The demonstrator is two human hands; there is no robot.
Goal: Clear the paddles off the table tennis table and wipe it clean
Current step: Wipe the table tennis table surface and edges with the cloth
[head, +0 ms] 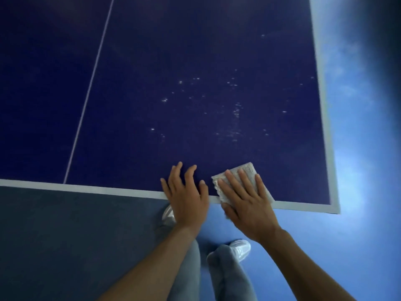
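Observation:
The dark blue table tennis table (pixel 173 61) fills the upper part of the head view, with white edge lines and a thin centre line. Small pale specks are scattered over its right half. My right hand (pixel 245 200) presses flat, fingers straight, on a folded white cloth (pixel 245 170) near the table's near right corner. My left hand (pixel 186 192) rests beside it on the near edge with fingers spread and holds nothing. No paddles are in view.
The table's near edge (pixel 86 189) and right edge (pixel 323 105) meet at a corner at the lower right. Blue floor (pixel 358 148) lies beyond both edges. My legs and white shoes (pixel 240 247) stand just under the near edge.

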